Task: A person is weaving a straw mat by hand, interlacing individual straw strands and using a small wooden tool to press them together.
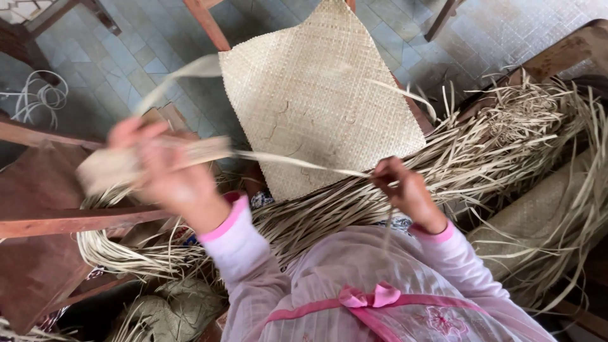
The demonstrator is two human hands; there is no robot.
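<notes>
My left hand (166, 172) is blurred by motion and grips a folded bunch of pale straw strips (120, 166) at the left. One long strip (297, 163) runs from that bunch across to my right hand (405, 190), which pinches its other end. Behind the strip lies a square woven straw mat (316, 88), its loose unwoven strands (443, 171) fanning out to the right and under my right hand. Both sleeves are pink.
A wooden chair frame (69, 221) stands at the left with loops of straw (107, 253) hanging under it. More loose straw (538, 114) piles up at the right over a rolled mat (538, 215). The floor (114, 69) is grey tile, and white cord (38, 98) lies at the far left.
</notes>
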